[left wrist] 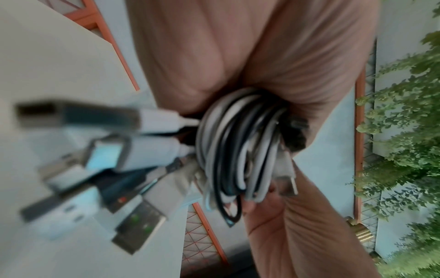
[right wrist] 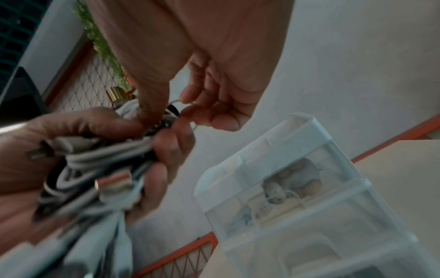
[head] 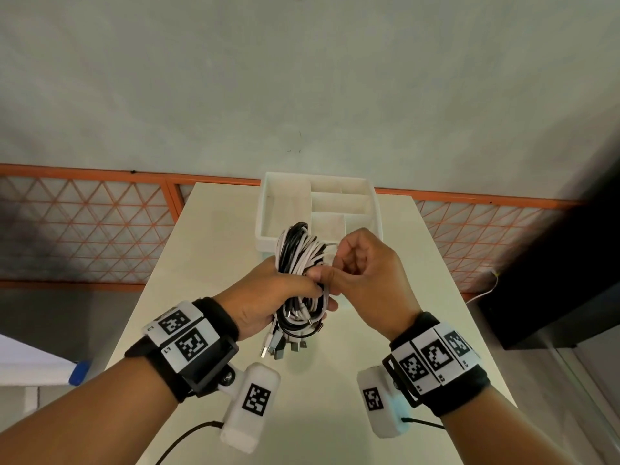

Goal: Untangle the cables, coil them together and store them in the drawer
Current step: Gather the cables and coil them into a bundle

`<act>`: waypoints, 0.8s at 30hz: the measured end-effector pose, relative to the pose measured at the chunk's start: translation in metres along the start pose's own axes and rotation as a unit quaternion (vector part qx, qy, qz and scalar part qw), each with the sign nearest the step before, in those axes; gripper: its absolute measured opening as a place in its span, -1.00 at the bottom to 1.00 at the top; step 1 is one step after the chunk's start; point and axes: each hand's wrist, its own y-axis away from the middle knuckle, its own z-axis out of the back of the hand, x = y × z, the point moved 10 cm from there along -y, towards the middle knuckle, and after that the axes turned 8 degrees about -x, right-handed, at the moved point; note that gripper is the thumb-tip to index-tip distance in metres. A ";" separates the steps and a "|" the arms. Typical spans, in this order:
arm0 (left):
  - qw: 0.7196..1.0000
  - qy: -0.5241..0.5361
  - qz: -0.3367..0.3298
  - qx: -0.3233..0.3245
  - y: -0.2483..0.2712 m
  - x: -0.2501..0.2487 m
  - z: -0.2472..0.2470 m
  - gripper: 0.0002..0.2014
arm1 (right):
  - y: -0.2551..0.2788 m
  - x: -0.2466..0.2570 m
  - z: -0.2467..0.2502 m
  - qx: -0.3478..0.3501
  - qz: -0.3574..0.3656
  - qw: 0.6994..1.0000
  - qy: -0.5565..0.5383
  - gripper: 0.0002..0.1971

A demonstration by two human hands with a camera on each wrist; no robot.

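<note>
A coiled bundle of black and white cables (head: 300,260) is held up over the table, just in front of the open white drawer (head: 268,243). My left hand (head: 285,293) grips the bundle round its middle, thumb on top. Several USB plugs (head: 281,347) hang from the bundle's lower end, and they show large and blurred in the left wrist view as plugs (left wrist: 95,156) beside the coil (left wrist: 240,146). My right hand (head: 339,266) pinches a thin white strand at the bundle's right side; its fingers (right wrist: 197,111) curl against the thumb.
The drawer unit (right wrist: 285,169) stands at the table's (head: 201,263) far edge, with divided compartments. An orange lattice railing (head: 84,229) runs behind the table. A dark cabinet (head: 553,280) stands to the right. A blue-capped object (head: 79,372) lies low left.
</note>
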 end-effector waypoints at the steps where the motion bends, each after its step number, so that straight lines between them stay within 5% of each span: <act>1: 1.000 0.007 -0.009 -0.008 0.000 -0.003 0.001 -0.72 | 0.001 -0.005 -0.002 0.005 -0.013 1.000 0.018 -0.56; 4: 0.998 0.037 -0.039 -0.035 -0.001 -0.012 0.000 -0.74 | 0.011 -0.013 -0.015 0.047 -0.047 0.998 -0.017 -0.30; 9: 0.996 0.066 -0.051 -0.032 -0.002 -0.009 -0.005 -0.86 | 0.024 0.013 -0.042 0.167 -0.019 0.981 -0.099 -0.36; 14: 0.997 0.060 -0.018 -0.053 -0.004 0.005 -0.001 -0.81 | 0.026 0.002 -0.048 0.167 -0.031 0.983 -0.070 -0.06; 18: 0.994 0.091 -0.012 -0.059 -0.001 0.007 0.003 -0.75 | 0.024 -0.005 -0.044 0.151 -0.043 0.986 -0.061 0.37; 20: 0.994 0.096 -0.010 -0.057 0.000 0.007 0.003 -0.76 | 0.020 0.001 -0.035 0.118 -0.020 0.992 -0.047 0.20; 24: 0.994 0.093 -0.003 -0.060 -0.001 0.011 0.002 -0.63 | 0.011 0.002 -0.019 0.043 -0.015 0.996 -0.074 -0.46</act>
